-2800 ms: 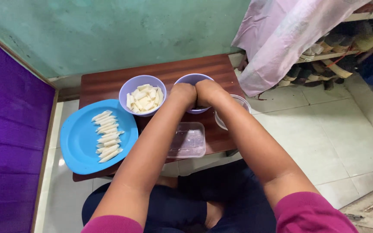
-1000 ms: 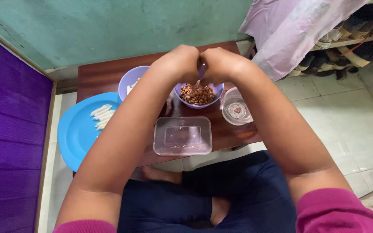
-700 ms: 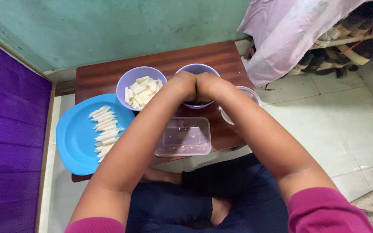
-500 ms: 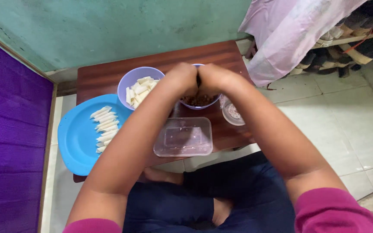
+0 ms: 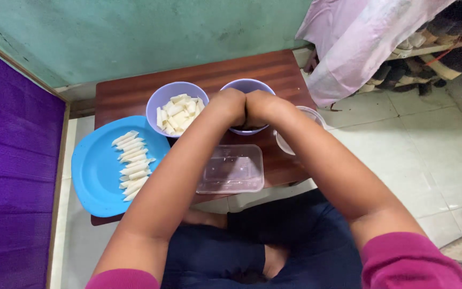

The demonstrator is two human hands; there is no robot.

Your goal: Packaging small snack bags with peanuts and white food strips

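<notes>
Lavender bowl [image 5: 252, 88] on the far side of the small brown table [image 5: 129, 93] is what our two hands are gathered over. Our left hand [image 5: 230, 106] and right hand [image 5: 263, 107] press knuckle to knuckle right above it, fingers curled in and down, hiding most of the bowl and all of its contents. We cannot tell whether the fingers are clamped on anything, because they face away from us. Holding both hands over the rim like this would let whatever we are working on drop into the bowl and not onto the table; that is our reading, not something we see.

Just left of it stands a second lavender bowl [image 5: 176, 107], filled with short pale cut pieces [image 5: 177, 111]. Further left, a round blue plate [image 5: 100, 176] overhangs the table's left edge and carries a column of pale rolled pieces [image 5: 132, 165], laid side by side. Near us, directly under our forearms, sits a clear rectangular plastic container [image 5: 232, 168]; it looks close to empty. To the right, partly behind our right forearm, is a small clear round cup [image 5: 300, 131], its contents unclear. All the vessels sit within easy reach of where we sit.
</notes>
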